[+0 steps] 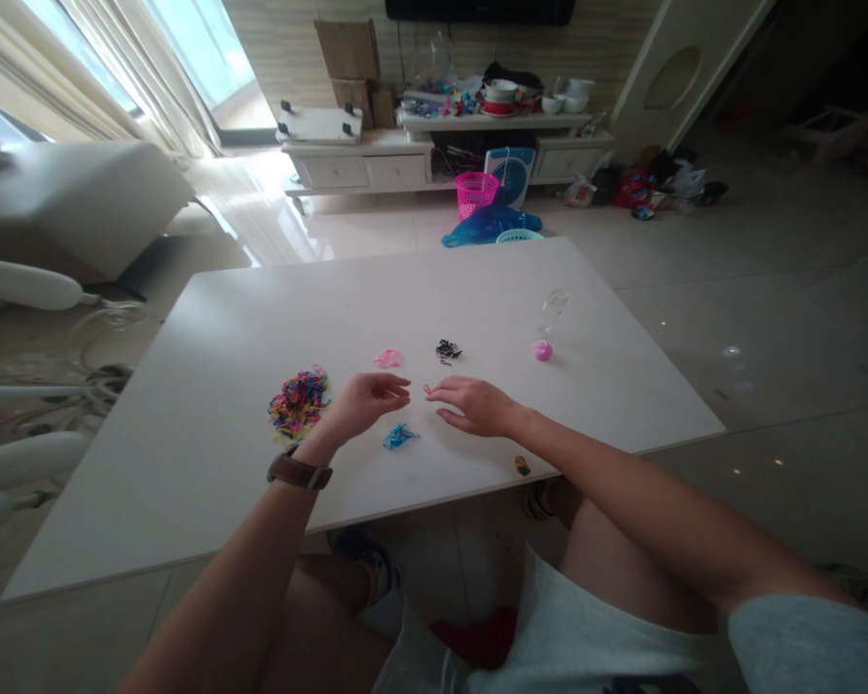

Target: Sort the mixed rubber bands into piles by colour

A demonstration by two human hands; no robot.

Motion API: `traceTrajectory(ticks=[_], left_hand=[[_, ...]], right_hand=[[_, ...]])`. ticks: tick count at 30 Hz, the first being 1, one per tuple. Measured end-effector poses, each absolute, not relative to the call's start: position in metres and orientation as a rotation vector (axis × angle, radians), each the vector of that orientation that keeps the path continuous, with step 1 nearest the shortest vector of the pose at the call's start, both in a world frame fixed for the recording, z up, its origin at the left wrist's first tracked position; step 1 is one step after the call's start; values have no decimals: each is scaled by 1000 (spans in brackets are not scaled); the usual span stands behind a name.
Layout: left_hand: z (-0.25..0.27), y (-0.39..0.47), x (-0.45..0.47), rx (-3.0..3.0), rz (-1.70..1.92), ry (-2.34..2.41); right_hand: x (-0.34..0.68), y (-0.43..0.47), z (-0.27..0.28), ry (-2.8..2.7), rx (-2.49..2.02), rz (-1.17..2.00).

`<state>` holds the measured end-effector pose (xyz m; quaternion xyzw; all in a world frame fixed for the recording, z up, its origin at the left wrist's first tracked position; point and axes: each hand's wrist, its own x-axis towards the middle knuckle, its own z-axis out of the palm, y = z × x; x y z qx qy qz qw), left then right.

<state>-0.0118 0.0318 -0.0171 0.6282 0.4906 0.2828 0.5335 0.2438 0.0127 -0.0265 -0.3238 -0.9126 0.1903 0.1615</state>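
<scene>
My left hand is over the white table, its fingers stretched toward the right and nothing visible in them. Opposite it, my right hand points left with its thumb apart from the fingers. A tiny pink loop, like a rubber band, is at the right fingertips; whether it is held or just touched is unclear. Around the hands are small heaps of bands: pink bands and black bands beyond, blue bands nearer me. A larger multicoloured heap sits beside my left wrist.
Farther right stand a clear container and a round pink object. A small yellow-and-dark item lies by the near edge. Past the table are a pink basket and a white cabinet.
</scene>
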Motion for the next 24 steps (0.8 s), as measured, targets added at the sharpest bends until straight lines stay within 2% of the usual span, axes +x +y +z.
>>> traceTrajectory(ticks=[5, 12, 24], left_hand=[[5, 43, -57, 1552, 650, 1478], [7, 44, -123, 1593, 487, 1992], [-38, 52, -125, 1753, 167, 1899]], right_hand=[[266, 29, -30, -2725, -1313, 425], [275, 27, -35, -2783, -1459, 436], [288, 23, -27, -2587, -1512, 408]])
